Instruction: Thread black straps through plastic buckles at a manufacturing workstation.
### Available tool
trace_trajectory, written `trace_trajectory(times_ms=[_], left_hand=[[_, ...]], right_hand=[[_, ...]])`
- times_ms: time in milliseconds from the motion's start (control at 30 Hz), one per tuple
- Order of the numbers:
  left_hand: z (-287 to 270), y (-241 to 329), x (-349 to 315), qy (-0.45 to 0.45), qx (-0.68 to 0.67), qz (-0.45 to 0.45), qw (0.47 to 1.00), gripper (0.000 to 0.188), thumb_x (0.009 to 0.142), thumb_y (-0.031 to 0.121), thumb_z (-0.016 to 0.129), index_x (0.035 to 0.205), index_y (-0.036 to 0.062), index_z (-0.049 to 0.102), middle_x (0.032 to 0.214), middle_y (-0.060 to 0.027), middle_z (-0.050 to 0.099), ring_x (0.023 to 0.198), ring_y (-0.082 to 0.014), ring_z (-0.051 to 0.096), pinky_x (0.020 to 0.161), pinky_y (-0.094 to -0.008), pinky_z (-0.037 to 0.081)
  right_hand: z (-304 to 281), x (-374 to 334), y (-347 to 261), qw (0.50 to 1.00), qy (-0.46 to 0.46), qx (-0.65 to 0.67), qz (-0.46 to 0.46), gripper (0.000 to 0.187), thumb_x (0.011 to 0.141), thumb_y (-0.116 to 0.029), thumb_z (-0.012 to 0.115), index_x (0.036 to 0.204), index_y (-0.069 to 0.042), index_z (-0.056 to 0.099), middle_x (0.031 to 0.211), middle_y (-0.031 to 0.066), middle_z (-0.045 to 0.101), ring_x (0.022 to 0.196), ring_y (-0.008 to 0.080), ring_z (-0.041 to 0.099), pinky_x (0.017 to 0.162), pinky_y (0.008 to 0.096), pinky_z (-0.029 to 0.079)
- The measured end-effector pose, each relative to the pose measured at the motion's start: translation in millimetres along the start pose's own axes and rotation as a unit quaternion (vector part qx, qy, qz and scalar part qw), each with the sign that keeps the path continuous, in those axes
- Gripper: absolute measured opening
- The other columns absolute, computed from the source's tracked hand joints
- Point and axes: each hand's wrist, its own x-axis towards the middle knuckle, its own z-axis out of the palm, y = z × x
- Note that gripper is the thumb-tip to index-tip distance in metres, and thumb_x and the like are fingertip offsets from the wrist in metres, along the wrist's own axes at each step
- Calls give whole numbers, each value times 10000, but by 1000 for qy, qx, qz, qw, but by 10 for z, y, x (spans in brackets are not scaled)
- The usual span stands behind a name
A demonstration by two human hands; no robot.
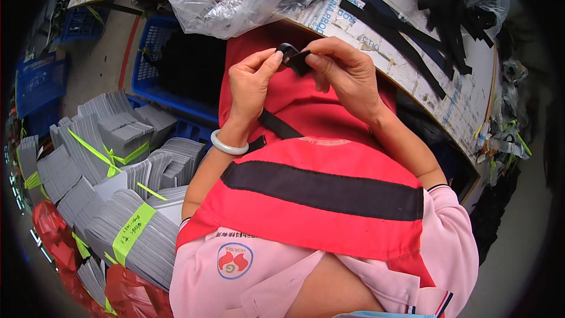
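Note:
Above my lap, my left hand [252,81] pinches the curled end of a short black strap [299,62] between thumb and fingertips. My right hand [347,73] grips the flat end of the same piece, its thumb and index finger closed on it. The curled end looks smooth and shiny; whether a ring or buckle sits in it I cannot tell. Both hands are close together over the red apron [259,100]. Another black band [278,125] crosses the apron below my left wrist, which wears a pale bangle [228,144].
A worktable [406,65] ahead holds long black strips [406,41] and clear plastic bags [229,0]. To the left stand a blue crate [147,73] with dark contents and stacked grey sheets [126,224] tied with yellow-green ribbon. Red plastic bags [132,291] lie at lower left.

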Motion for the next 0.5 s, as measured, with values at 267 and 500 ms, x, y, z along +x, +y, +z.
trace_trajectory(times_ms=[267,500], left_hand=[[103,84,-97,-12,121,55,991,167,902,52,662,1042,-31,703,879,-52,704,773,-97,644,714,-210,511],[-30,85,-79,-81,139,124,979,144,880,-18,654,1016,-34,698,880,-55,676,784,-109,632,704,-219,513]], right_hand=[[-83,79,120,985,-9,-82,152,171,937,-80,612,1078,-1,558,683,12,561,530,57,545,448,190,433],[-192,183,304,947,-95,131,278,249,982,-280,568,923,-39,583,652,14,574,468,73,536,423,193,421]])
